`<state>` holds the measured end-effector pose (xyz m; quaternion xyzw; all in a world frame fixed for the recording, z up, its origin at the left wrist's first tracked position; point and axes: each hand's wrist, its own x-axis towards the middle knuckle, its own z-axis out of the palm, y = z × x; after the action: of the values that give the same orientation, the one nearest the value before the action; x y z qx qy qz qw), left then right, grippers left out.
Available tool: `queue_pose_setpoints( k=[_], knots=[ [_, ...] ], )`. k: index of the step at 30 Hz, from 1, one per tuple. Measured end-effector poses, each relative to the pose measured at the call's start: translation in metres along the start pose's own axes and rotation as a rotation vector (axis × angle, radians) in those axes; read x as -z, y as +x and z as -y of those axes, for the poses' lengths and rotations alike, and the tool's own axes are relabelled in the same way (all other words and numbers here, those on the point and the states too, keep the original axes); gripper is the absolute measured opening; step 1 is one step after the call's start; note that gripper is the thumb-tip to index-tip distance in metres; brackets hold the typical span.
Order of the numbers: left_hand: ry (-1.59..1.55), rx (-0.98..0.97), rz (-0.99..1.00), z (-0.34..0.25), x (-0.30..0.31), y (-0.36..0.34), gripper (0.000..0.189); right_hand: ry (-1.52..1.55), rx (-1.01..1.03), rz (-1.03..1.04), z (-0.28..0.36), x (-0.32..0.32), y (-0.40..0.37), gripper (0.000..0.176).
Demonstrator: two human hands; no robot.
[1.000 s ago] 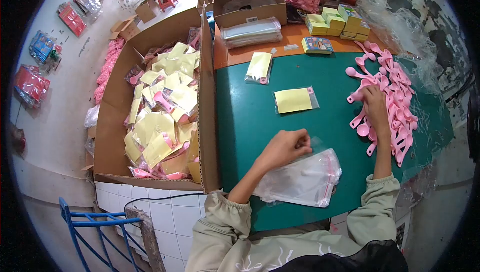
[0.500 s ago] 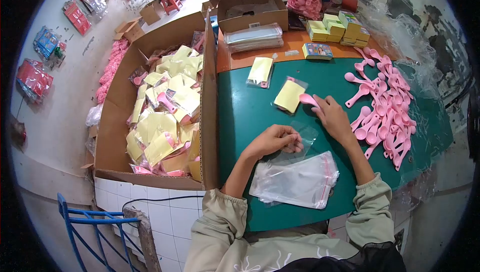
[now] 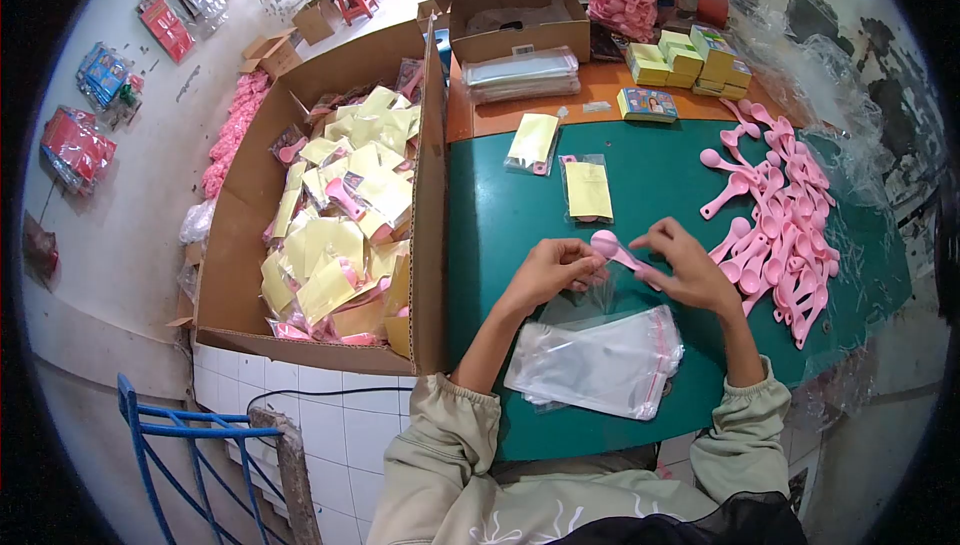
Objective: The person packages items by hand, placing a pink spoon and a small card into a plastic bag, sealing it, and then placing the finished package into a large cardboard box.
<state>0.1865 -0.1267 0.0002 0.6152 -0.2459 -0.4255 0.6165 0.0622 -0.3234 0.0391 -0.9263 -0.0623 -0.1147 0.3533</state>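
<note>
Both hands work just beyond the stack of clear bags [image 3: 600, 365]; the left hand [image 3: 548, 273] pinches one loose bag [image 3: 588, 297], the right hand [image 3: 690, 267] pinches the pink spoon [image 3: 607, 244] by its handle, and I read its bowl pointing left (almost touching the left fingers); a filled packet [image 3: 588, 190] lies farther.

Head-worn view, steeply down, close.

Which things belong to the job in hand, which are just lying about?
In hand: pink plastic spoon in right hand; clear plastic sleeve in left hand; stack of clear bags; pile of pink spoons.
Lying about: bagged yellow cards; big cardboard box; small yellow boxes.
</note>
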Motion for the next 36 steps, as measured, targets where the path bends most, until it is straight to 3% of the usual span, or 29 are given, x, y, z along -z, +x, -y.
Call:
queue_pose_setpoints(
  k=[3,6,10,13,16,21,24,28,32,34,36],
  knots=[
    [0.041,0.023,0.010,-0.002,0.000,0.000,0.024,-0.133,-0.019,0.079,0.000,-0.003,-0.005,0.025],
    [-0.007,-0.013,-0.008,-0.002,-0.001,-0.001,0.019,-0.234,-0.066,0.027,-0.011,-0.007,-0.004,0.024],
    [-0.034,-0.019,0.021,-0.003,0.000,-0.001,0.019,0.056,-0.050,-0.280,0.001,0.005,0.004,0.014],
    [-0.050,-0.027,0.032,-0.004,0.000,-0.001,0.018,0.298,-0.275,-0.231,0.007,0.015,0.001,0.011],
    [-0.033,-0.022,0.027,-0.010,-0.001,-0.004,0.019,0.392,-0.237,-0.350,0.002,0.011,0.001,0.010],
    [-0.010,-0.041,0.028,-0.009,-0.002,-0.003,0.023,0.345,-0.194,-0.229,0.002,0.013,0.000,0.012],
    [0.105,-0.036,0.044,-0.009,-0.003,-0.003,0.035,0.305,-0.131,-0.187,0.006,0.011,0.001,0.013],
    [0.045,-0.117,0.120,-0.010,-0.012,-0.004,0.033,0.231,-0.032,-0.083,0.011,0.004,0.002,0.019],
    [0.017,-0.076,0.154,-0.010,-0.017,-0.007,0.036,0.494,-0.226,-0.251,0.014,-0.008,0.001,0.034],
    [-0.044,0.067,0.245,-0.006,-0.011,-0.007,0.041,0.413,-0.190,-0.346,0.014,-0.007,0.001,0.033],
    [0.035,0.019,0.306,-0.005,-0.008,-0.004,0.041,0.360,-0.108,-0.414,0.015,-0.008,0.001,0.028]
  ],
)
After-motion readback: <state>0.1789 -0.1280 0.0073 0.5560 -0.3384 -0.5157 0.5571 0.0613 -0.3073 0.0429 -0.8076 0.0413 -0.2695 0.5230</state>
